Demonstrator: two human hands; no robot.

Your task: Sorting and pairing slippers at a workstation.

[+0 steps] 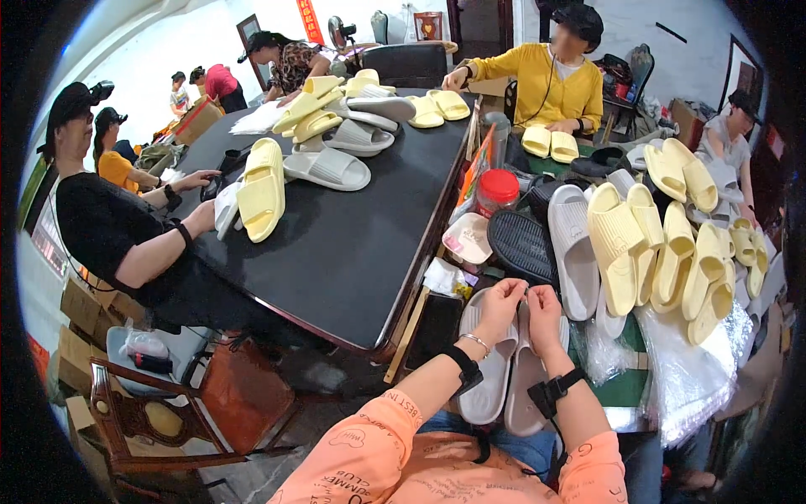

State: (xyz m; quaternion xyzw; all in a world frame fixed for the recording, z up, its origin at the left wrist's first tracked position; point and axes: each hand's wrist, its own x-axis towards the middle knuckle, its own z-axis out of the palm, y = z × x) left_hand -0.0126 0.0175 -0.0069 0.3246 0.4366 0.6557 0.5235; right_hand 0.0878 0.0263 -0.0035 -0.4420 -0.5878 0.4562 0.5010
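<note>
My left hand [502, 306] and my right hand [544, 316] meet above a pair of grey slippers, fingertips pinched close together. Whatever sits between the fingertips is too small to make out. Below my wrists, the left grey slipper [485, 388] and the right grey slipper [524, 395] lie side by side, toes toward me, partly covered by my hands and forearms. Just beyond my fingers is a black slipper [522, 244] with a ribbed surface. To the right of my right hand stands a light grey slipper [575, 252].
Several yellow slippers [617, 244] crowd the right side, above clear plastic bags [684, 370]. A red-lidded jar [498, 189], a pale tray [468, 238] and a dark phone-like slab [435, 329] sit left of my hands. Co-workers surround the black table [336, 260], which bears more slippers.
</note>
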